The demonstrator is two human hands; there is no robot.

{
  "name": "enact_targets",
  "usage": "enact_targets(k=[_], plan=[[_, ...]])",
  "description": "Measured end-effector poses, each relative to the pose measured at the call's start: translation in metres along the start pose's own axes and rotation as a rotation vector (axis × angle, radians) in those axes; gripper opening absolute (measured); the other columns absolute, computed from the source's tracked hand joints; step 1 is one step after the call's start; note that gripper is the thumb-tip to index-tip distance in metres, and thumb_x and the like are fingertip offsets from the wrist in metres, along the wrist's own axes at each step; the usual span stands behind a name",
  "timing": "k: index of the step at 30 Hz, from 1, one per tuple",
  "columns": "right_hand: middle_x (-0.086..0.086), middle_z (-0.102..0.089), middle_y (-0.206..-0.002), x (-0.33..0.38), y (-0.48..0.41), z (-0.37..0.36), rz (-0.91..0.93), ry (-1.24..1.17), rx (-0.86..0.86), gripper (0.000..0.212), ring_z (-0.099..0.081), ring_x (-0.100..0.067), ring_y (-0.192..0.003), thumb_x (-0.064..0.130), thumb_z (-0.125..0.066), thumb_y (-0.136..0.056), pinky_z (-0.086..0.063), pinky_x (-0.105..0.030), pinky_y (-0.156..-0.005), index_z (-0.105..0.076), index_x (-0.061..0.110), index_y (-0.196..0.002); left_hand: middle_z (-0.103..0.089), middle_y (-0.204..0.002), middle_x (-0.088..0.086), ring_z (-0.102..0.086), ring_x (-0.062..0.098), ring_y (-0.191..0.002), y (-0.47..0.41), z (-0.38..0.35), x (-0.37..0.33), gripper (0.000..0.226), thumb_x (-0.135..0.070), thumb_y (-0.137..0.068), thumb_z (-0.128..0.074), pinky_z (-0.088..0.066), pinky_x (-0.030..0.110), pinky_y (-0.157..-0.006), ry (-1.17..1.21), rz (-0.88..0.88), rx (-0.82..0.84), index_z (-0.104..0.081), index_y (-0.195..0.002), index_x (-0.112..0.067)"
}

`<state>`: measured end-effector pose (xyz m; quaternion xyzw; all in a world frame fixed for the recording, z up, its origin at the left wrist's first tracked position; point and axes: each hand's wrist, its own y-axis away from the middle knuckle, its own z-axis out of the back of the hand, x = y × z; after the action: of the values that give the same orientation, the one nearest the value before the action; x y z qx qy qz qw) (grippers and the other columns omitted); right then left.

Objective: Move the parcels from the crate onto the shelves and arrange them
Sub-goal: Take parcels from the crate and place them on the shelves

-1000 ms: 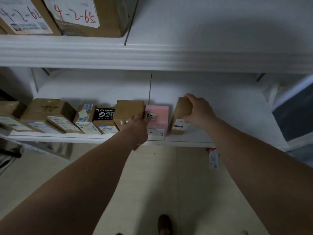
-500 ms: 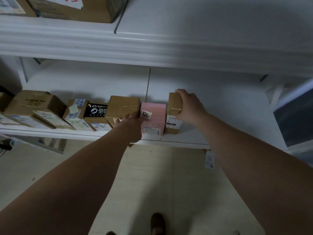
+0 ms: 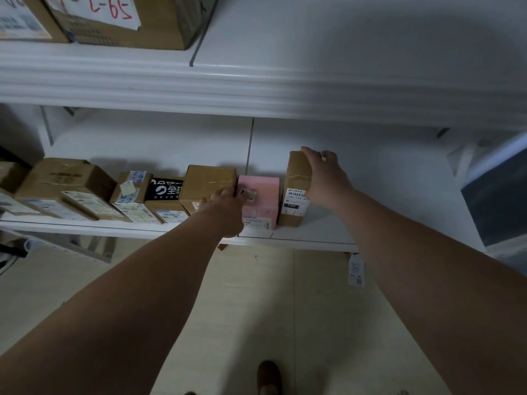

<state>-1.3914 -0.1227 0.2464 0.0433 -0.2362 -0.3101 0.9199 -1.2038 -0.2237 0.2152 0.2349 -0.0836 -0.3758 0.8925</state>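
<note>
A row of parcels stands on the white lower shelf (image 3: 313, 238). At its right end an upright brown parcel (image 3: 295, 195) with a white label stands close beside a pink parcel (image 3: 261, 201). My right hand (image 3: 325, 178) holds the brown parcel from its right side, thumb lying over the top edge. My left hand (image 3: 225, 208) reaches in from below. Its fingers touch the seam between the pink parcel and a brown box (image 3: 209, 183) to its left. The crate is not in view.
Further left in the row are a black-labelled box (image 3: 165, 191), a small taped box (image 3: 131, 189) and larger brown boxes (image 3: 67, 181). The upper shelf (image 3: 256, 89) carries big cartons (image 3: 119, 21). Right of the upright parcel the shelf is bare. A tag (image 3: 356, 270) hangs below.
My right hand has stood the tilted brown parcel upright and slid it left, close to the pink parcel. My left hand has stayed at the pink parcel's left edge.
</note>
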Motion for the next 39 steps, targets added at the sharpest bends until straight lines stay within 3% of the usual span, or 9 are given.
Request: enact_targets(k=[11, 16, 21, 26, 30, 34, 39], plan=[[-0.013, -0.015, -0.156, 0.002, 0.002, 0.003, 0.038, 0.038, 0.025, 0.09, -0.048, -0.036, -0.124, 0.002, -0.065, -0.083, -0.048, -0.042, -0.095, -0.02, 0.033, -0.154, -0.024, -0.156, 0.005, -0.027, 0.033, -0.14, 0.012, 0.011, -0.004, 0.073, -0.027, -0.091, -0.059, -0.029, 0.053, -0.112, -0.03, 0.025, -0.028, -0.022, -0.153, -0.028], [-0.012, -0.012, -0.157, 0.004, 0.013, 0.008, 0.045, 0.089, 0.006, 0.089, -0.035, -0.036, -0.133, 0.005, -0.068, -0.083, -0.042, -0.043, -0.097, -0.021, 0.032, -0.154, -0.027, -0.154, 0.007, -0.029, 0.033, -0.139, 0.023, 0.014, -0.008, 0.071, -0.023, -0.09, -0.058, -0.03, 0.053, -0.112, -0.038, 0.03, -0.059, -0.026, -0.152, -0.026], [-0.011, -0.017, -0.155, 0.011, 0.029, 0.013, 0.044, 0.087, -0.035, 0.08, -0.026, -0.034, -0.136, 0.01, -0.069, -0.084, -0.043, -0.042, -0.094, -0.028, 0.028, -0.15, -0.032, -0.15, 0.007, -0.032, 0.03, -0.135, 0.041, 0.02, -0.01, 0.064, -0.02, -0.091, -0.056, -0.038, 0.045, -0.105, 0.017, 0.018, -0.167, -0.031, -0.151, -0.022], [-0.01, -0.037, -0.143, 0.029, 0.051, 0.017, 0.141, 0.152, -0.177, 0.059, -0.035, -0.031, -0.13, 0.013, -0.065, -0.087, -0.043, -0.037, -0.092, -0.044, 0.018, -0.141, -0.036, -0.147, 0.006, -0.034, 0.027, -0.134, 0.069, 0.036, -0.003, 0.05, -0.017, -0.092, -0.054, -0.042, 0.041, -0.098, 0.061, 0.036, -0.291, -0.046, -0.141, -0.018], [-0.006, -0.043, -0.145, 0.051, 0.073, 0.015, 0.235, 0.236, -0.232, 0.057, -0.036, -0.028, -0.133, 0.019, -0.063, -0.09, -0.041, -0.035, -0.097, -0.043, 0.017, -0.143, -0.041, -0.142, 0.008, -0.038, 0.029, -0.13, 0.098, 0.045, 0.004, 0.044, -0.017, -0.093, -0.052, -0.041, 0.04, -0.098, 0.032, 0.017, -0.429, -0.048, -0.137, -0.016], [-0.005, -0.045, -0.145, 0.087, 0.103, 0.013, 0.329, 0.267, -0.289, 0.053, -0.039, -0.027, -0.131, 0.034, -0.057, -0.096, -0.034, -0.036, -0.104, -0.042, 0.018, -0.145, -0.036, -0.148, 0.006, -0.032, 0.026, -0.136, 0.136, 0.048, 0.023, 0.046, -0.022, -0.094, -0.053, -0.035, 0.038, -0.106, 0.005, 0.037, -0.555, -0.047, -0.139, -0.017], [-0.006, -0.043, -0.146, 0.142, 0.147, -0.002, 0.448, 0.31, -0.349, 0.055, -0.038, -0.026, -0.133, 0.04, -0.055, -0.096, -0.03, -0.038, -0.109, -0.04, 0.021, -0.146, -0.034, -0.15, 0.008, -0.026, 0.028, -0.14, 0.202, 0.037, 0.061, 0.059, -0.026, -0.093, -0.057, -0.025, 0.043, -0.115, 0.017, 0.106, -0.671, -0.035, -0.148, -0.02]])
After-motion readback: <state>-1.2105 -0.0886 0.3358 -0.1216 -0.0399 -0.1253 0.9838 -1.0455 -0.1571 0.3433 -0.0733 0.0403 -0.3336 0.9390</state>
